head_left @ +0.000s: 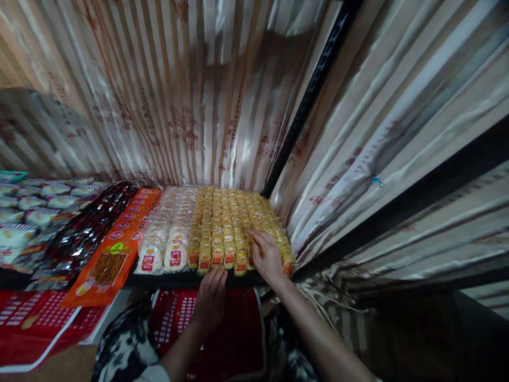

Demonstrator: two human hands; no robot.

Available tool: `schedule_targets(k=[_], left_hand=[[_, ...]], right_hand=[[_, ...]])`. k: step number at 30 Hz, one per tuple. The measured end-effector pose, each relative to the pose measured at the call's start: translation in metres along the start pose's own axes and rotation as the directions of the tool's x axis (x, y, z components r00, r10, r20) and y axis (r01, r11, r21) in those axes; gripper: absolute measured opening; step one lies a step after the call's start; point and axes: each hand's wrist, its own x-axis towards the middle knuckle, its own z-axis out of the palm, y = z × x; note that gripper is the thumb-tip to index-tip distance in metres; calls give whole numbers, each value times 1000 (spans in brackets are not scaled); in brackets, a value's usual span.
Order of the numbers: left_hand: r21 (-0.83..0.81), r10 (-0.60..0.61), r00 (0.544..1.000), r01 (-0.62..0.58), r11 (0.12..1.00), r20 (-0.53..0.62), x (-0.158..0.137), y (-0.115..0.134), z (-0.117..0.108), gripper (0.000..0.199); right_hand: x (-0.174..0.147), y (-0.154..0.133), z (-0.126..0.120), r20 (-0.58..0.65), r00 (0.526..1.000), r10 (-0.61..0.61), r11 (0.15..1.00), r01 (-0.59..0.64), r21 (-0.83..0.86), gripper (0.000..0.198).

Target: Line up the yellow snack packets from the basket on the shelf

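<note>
Rows of small yellow-wrapped snack packets [228, 249] with red labels stand on a dark shelf [175, 280]. My right hand [266, 257] reaches over the right-hand rows, its fingers bent down and closed on a yellow packet, most of which the hand hides. At the shelf's front edge, my left hand [212, 294] rests with fingers stretched up, their tips by the bottoms of the front yellow packets. It holds nothing that I can see. Left of the yellow rows stand white snack packets [175, 252], also with red labels.
Orange snack packs [113, 254], dark shiny packs [87, 225] and white-and-clear packs [51, 201] fill the shelf's left side. A red basket [260, 323] is below, between my knees; more red baskets [35, 318] lie left. Black posts [306, 111] and striped sheeting [214, 106] bound the shelf.
</note>
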Motion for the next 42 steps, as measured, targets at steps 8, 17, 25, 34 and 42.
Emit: schedule_targets(k=[8,17,25,34,42], left_hand=[[-152,-28,988,52,987,153,27,21,0,50],[-123,-194,977,204,971,89,33,37,18,50],[-121,-198,976,208,971,87,32,38,13,52],[-85,-168,986,167,982,-14,26,35,20,55],[-94,-182,983,182,979,3,30,37,21,55]], right_hand=[[-82,-8,-10,34,998,55,997,-57,58,37],[-12,-10,8,191,981,-48,994,66,-91,40],[60,-4,49,411,910,60,954,68,-291,29],[86,5,64,391,913,113,956,8,-295,30],[81,13,49,297,954,52,987,-4,-159,34]])
